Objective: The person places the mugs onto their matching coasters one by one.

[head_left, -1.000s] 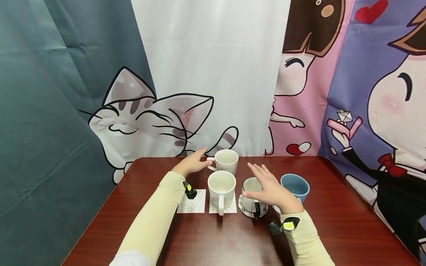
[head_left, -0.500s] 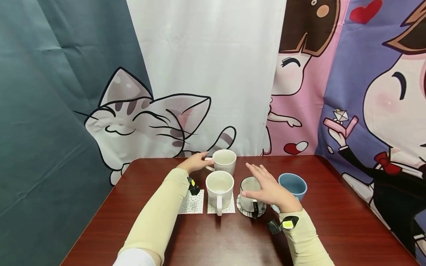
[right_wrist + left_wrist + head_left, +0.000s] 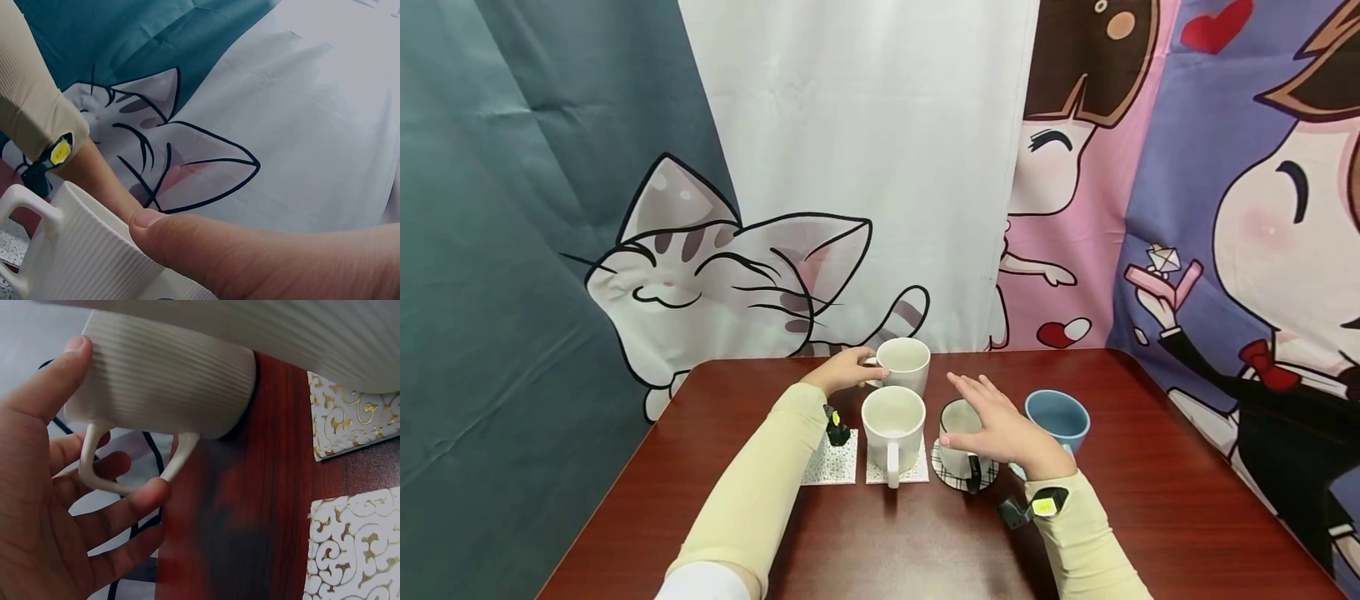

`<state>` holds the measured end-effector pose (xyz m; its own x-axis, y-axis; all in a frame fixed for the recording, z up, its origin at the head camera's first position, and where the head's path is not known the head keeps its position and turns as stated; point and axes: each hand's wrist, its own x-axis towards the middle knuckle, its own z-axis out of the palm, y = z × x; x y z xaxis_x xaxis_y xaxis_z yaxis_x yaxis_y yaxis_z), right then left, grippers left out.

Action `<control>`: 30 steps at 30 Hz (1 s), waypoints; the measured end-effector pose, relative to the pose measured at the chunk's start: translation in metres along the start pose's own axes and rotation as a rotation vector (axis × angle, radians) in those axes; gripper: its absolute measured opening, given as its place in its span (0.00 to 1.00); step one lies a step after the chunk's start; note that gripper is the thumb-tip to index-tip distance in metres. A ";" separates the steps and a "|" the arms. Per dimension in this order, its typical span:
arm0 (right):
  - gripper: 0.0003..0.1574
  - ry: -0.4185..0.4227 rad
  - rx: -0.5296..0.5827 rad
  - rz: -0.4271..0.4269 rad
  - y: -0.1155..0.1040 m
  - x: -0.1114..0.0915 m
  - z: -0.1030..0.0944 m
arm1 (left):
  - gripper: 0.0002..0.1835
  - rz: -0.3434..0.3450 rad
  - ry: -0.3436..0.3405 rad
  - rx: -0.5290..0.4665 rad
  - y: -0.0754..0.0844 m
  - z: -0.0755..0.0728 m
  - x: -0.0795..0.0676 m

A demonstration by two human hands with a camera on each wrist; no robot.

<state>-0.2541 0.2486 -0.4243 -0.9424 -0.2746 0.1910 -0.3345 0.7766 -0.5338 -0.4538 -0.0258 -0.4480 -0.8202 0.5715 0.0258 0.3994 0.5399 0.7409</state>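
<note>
At the back of the table stands a ribbed white mug point(image 3: 904, 367), its handle point(image 3: 119, 486) turned left. My left hand point(image 3: 844, 372) is at that handle: in the left wrist view the thumb point(image 3: 76, 345) lies against the mug's side and the fingers curl around the handle. A second ribbed white mug point(image 3: 891, 417) stands in front, handle toward me, on a square patterned coaster point(image 3: 916, 475). My right hand point(image 3: 992, 423) hovers with spread fingers over a white mug with a black rim and handle point(image 3: 957, 458), holding nothing.
The black-handled mug stands on a round plaid coaster point(image 3: 983, 482). A blue mug point(image 3: 1058, 412) is at the right, partly behind my right hand. Another square coaster point(image 3: 842, 462) lies under my left forearm. A printed cloth point(image 3: 850, 167) hangs right behind the table point(image 3: 880, 550).
My left hand has moved down and right to the back mug's handle, its fingers now curled there. My right hand stays over the black-rimmed mug. The head view has shifted slightly.
</note>
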 end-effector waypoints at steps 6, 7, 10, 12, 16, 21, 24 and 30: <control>0.63 0.025 -0.011 -0.030 0.003 0.001 0.002 | 0.21 -0.022 0.043 0.077 -0.003 0.002 -0.002; 0.63 0.029 -0.011 -0.034 0.003 0.001 0.002 | 0.20 -0.028 0.047 0.091 -0.002 0.002 -0.003; 0.63 0.037 0.002 -0.041 0.002 0.001 0.002 | 0.21 -0.037 0.049 0.116 0.000 0.004 -0.005; 0.63 0.041 0.016 -0.041 0.002 0.000 0.001 | 0.23 -0.052 0.034 0.100 0.001 0.005 -0.006; 0.62 0.041 0.039 -0.036 0.002 0.001 0.001 | 0.27 -0.113 -0.039 -0.001 -0.001 0.007 -0.005; 0.63 0.026 0.049 -0.015 0.002 0.001 0.000 | 0.31 -0.229 -0.112 -0.121 -0.003 0.008 -0.008; 0.63 0.012 0.054 -0.003 0.002 0.000 0.000 | 0.32 -0.301 -0.132 -0.171 -0.001 0.009 -0.011; 0.64 0.008 0.057 -0.002 0.000 -0.001 0.000 | 0.31 -0.396 -0.187 -0.366 -0.004 0.011 -0.016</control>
<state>-0.2530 0.2489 -0.4242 -0.9417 -0.2713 0.1988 -0.3362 0.7422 -0.5797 -0.4377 -0.0300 -0.4590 -0.7788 0.4864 -0.3960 -0.1191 0.5053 0.8547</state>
